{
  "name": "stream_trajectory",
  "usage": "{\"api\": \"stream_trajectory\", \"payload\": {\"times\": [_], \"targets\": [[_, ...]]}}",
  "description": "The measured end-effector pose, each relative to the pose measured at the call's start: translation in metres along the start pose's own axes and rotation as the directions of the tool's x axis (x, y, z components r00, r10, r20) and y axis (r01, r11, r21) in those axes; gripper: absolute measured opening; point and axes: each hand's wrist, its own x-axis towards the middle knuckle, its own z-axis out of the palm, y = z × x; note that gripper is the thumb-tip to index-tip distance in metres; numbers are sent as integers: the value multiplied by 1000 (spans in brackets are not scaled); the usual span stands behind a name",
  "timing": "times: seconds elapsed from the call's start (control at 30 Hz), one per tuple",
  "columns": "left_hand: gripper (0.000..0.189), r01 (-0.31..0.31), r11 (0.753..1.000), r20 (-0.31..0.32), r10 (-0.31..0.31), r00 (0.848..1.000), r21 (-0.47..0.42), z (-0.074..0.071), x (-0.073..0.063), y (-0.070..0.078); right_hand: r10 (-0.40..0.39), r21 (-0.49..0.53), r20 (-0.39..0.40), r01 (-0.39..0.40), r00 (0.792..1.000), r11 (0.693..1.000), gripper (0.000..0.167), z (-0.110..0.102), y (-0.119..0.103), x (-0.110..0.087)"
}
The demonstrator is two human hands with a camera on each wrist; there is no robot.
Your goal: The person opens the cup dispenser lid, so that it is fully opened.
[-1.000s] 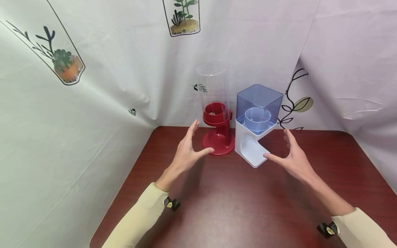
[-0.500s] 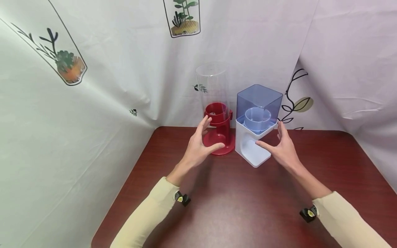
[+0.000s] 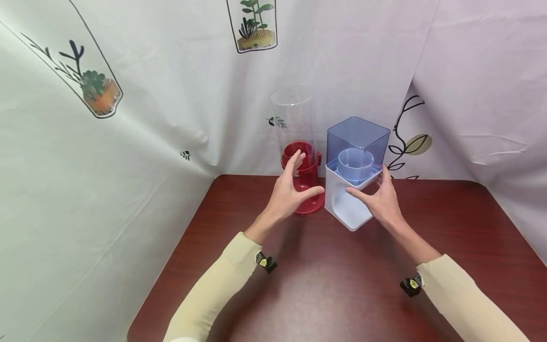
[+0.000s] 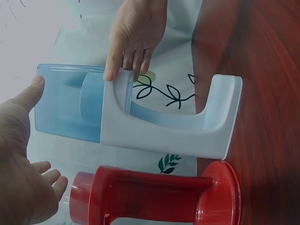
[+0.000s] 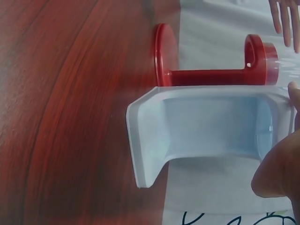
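Note:
A white cup dispenser (image 3: 335,199) with a translucent blue square top (image 3: 339,140) stands upright near the back of the table; a round ring sits inside the top. My right hand (image 3: 384,202) is at its right side, thumb in front of the white body, fingers at the right corner of the rim. In the left wrist view that thumb appears to touch the white collar; firm contact cannot be told. My left hand (image 3: 285,192), fingers spread and holding nothing, is left of the dispenser and in front of the red stand (image 3: 311,205), partly hiding it.
A tall clear cylinder (image 3: 292,114) rises from the red stand, close beside the dispenser. Behind the dark red table (image 3: 333,285) hangs a white cloth (image 3: 359,61) with printed plants, which also runs along the left side.
Both hands have moved inward toward the white dispenser. My left hand has come right across the red stand; my right hand has come left to the dispenser's side. The dispenser has stayed put.

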Motion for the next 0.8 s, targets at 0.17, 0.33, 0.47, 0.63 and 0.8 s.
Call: {"api": "stream_trajectory", "payload": {"times": [0.17, 0.33, 0.47, 0.63, 0.8], "targets": [[105, -7, 1000, 2, 7, 1000, 9, 5, 6, 3, 4, 6, -54, -4, 999, 1000, 119, 5, -3, 3], [105, 1, 1000, 3, -1, 1000, 21, 8, 11, 6, -7, -5, -94, 7, 996, 1000, 117, 9, -5, 7], [105, 7, 1000, 1, -7, 1000, 26, 11, 14, 9, -3, -28, -106, 0, 994, 1000, 117, 9, -6, 7], [104, 7, 999, -7, -7, 1000, 32, 14, 18, 10, -9, -50, -116, 3, 993, 999, 112, 8, -8, 7], [104, 4, 999, -7, -3, 1000, 45, 16, 19, 12, -6, -71, -120, -2, 993, 997, 111, 5, -9, 7]]}}
